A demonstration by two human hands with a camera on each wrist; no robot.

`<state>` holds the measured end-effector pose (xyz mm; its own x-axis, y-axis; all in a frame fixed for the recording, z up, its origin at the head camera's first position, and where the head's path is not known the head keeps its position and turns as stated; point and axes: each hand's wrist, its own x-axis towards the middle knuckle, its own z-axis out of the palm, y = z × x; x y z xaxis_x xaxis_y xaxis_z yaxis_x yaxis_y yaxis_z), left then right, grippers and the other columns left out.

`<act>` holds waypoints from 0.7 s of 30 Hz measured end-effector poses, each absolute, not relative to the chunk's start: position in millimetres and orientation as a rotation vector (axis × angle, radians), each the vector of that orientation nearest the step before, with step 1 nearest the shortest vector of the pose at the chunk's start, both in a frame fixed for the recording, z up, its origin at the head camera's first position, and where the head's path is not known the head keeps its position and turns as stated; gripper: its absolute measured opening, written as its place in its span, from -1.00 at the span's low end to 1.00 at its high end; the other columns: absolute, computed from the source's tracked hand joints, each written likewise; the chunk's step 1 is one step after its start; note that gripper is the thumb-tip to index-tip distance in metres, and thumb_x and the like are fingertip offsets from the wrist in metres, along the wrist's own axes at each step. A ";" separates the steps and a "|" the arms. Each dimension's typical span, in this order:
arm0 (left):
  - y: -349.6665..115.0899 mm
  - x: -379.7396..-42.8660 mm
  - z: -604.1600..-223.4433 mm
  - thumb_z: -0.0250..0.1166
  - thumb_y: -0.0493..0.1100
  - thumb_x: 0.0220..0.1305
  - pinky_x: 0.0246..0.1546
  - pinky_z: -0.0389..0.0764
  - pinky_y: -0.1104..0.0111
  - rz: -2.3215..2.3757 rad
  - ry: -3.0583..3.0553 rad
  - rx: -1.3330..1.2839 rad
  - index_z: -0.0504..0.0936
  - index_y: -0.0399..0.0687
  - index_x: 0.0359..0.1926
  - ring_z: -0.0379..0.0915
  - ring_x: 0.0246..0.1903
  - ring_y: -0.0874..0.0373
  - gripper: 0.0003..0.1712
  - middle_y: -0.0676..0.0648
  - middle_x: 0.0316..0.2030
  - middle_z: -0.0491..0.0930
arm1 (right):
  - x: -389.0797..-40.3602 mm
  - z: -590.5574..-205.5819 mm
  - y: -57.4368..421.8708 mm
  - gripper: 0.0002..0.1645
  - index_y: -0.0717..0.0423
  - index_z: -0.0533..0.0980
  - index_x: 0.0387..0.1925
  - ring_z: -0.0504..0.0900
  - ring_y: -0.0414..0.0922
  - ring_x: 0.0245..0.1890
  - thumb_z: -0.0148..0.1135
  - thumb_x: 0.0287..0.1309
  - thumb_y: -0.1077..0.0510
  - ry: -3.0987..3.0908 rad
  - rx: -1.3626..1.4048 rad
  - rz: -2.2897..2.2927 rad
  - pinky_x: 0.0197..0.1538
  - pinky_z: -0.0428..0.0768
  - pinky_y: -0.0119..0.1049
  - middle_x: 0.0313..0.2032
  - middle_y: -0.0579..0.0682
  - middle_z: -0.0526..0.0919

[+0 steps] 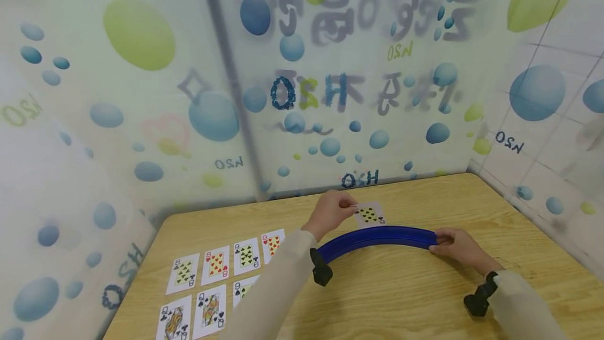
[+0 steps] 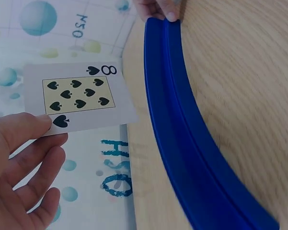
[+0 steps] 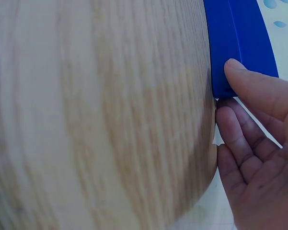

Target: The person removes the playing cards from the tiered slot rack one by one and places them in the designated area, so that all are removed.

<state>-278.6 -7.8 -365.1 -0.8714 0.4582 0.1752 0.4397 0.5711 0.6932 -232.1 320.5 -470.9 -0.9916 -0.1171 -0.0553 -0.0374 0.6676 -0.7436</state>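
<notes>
Between its thumb and fingers, my left hand (image 1: 329, 213) pinches the corner of an eight of spades playing card (image 1: 369, 214). In the left wrist view the card's face (image 2: 79, 96) shows fully, with the other fingers loosely bent below it. Just in front of the card, a curved blue card holder (image 1: 387, 234) with a lengthwise groove lies on the table, no card showing in it. My right hand (image 1: 460, 247) grips the holder's right end, its thumb (image 3: 237, 67) on top in the right wrist view. The left wrist hides the holder's left end.
To the left, face-up cards lie in two rows on the wooden table (image 1: 358, 298): an eight of clubs (image 1: 183, 273), an eight of hearts (image 1: 215, 264), a queen of spades (image 1: 210, 311) and several others. My left sleeve covers some. A patterned curtain (image 1: 306, 167) hangs behind the table.
</notes>
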 end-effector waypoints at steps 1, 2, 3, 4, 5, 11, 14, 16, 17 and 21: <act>-10.9 -278.6 -363.1 0.22 -0.18 0.23 -0.26 0.51 0.39 1.190 2.765 0.797 0.68 -0.04 -0.19 0.51 -0.29 0.25 -0.83 0.07 -0.28 0.61 | -232.2 -471.1 320.5 -0.31 0.58 0.35 -0.01 0.54 0.03 -0.23 0.33 0.03 0.09 2.779 -0.129 -1.236 -0.24 0.52 -0.19 -0.22 0.20 0.56; -14.1 -278.6 -361.3 0.22 -0.19 0.23 -0.25 0.51 0.39 1.169 2.768 0.804 0.68 -0.03 -0.19 0.51 -0.28 0.24 -0.83 0.06 -0.27 0.61 | -232.1 -471.2 320.4 -0.31 0.59 0.35 0.00 0.54 0.03 -0.23 0.33 0.03 0.09 2.781 -0.128 -1.234 -0.24 0.52 -0.19 -0.22 0.20 0.56; -17.4 -278.9 -360.0 0.21 -0.19 0.23 -0.25 0.51 0.38 1.147 2.772 0.814 0.68 -0.03 -0.18 0.51 -0.26 0.23 -0.83 0.05 -0.26 0.62 | -232.0 -471.1 320.3 -0.31 0.59 0.35 0.00 0.53 0.04 -0.23 0.33 0.03 0.09 2.782 -0.128 -1.234 -0.23 0.52 -0.19 -0.22 0.20 0.56; -20.9 -278.8 -358.0 0.21 -0.20 0.23 -0.24 0.51 0.37 1.125 2.776 0.822 0.68 -0.03 -0.18 0.51 -0.25 0.22 -0.83 0.04 -0.25 0.62 | -231.8 -471.0 320.0 -0.31 0.59 0.34 0.00 0.53 0.04 -0.23 0.33 0.03 0.09 2.783 -0.128 -1.234 -0.23 0.52 -0.19 -0.22 0.21 0.55; -24.4 -278.8 -356.3 0.21 -0.20 0.23 -0.24 0.51 0.36 1.101 2.780 0.825 0.68 -0.03 -0.18 0.51 -0.25 0.21 -0.83 0.04 -0.24 0.61 | -231.5 -470.8 319.7 -0.31 0.59 0.34 0.00 0.53 0.04 -0.23 0.32 0.03 0.09 2.781 -0.129 -1.236 -0.23 0.52 -0.18 -0.22 0.21 0.55; -49.0 -276.1 -346.4 0.21 -0.20 0.24 -0.29 0.51 0.34 0.997 2.783 0.839 0.68 -0.04 -0.23 0.49 -0.32 0.22 -0.85 0.05 -0.28 0.60 | -230.9 -470.1 319.3 -0.32 0.58 0.35 -0.01 0.53 0.01 -0.24 0.33 0.03 0.10 2.773 -0.131 -1.252 -0.24 0.51 -0.21 -0.24 0.18 0.56; -62.0 -273.6 -343.5 0.21 -0.22 0.23 -0.30 0.51 0.33 0.963 2.779 0.844 0.68 -0.07 -0.23 0.47 -0.35 0.23 -0.86 0.05 -0.30 0.60 | -231.3 -470.7 320.0 -0.33 0.58 0.35 -0.02 0.53 0.01 -0.25 0.33 0.02 0.10 2.778 -0.127 -1.251 -0.25 0.51 -0.21 -0.24 0.18 0.56; -70.0 -271.8 -343.4 0.23 -0.23 0.22 -0.30 0.50 0.33 0.945 2.782 0.844 0.68 -0.09 -0.22 0.46 -0.35 0.24 -0.85 0.04 -0.30 0.59 | -231.9 -471.7 320.9 -0.32 0.58 0.36 -0.02 0.53 0.01 -0.24 0.33 0.02 0.10 2.779 -0.128 -1.253 -0.25 0.51 -0.22 -0.24 0.18 0.56; -74.0 -270.8 -343.5 0.23 -0.23 0.21 -0.30 0.50 0.33 0.937 2.784 0.850 0.67 -0.11 -0.21 0.45 -0.36 0.25 -0.85 0.04 -0.31 0.59 | -232.2 -472.3 321.2 -0.32 0.57 0.36 -0.02 0.54 0.01 -0.24 0.34 0.01 0.08 2.780 -0.127 -1.254 -0.24 0.51 -0.22 -0.24 0.18 0.56; -89.1 -266.7 -345.4 0.24 -0.26 0.19 -0.31 0.49 0.32 0.940 2.771 0.837 0.66 -0.12 -0.23 0.42 -0.39 0.24 -0.87 0.04 -0.35 0.58 | -232.7 -473.6 322.1 -0.30 0.56 0.37 -0.02 0.54 0.01 -0.24 0.34 0.00 0.05 2.776 -0.126 -1.257 -0.23 0.52 -0.21 -0.23 0.17 0.57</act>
<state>-266.7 -89.1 -345.4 -0.8443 0.5298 0.0801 0.4693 0.6590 0.5878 -232.7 322.1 -473.6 -0.9924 -0.1126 -0.0491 -0.0374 0.6576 -0.7525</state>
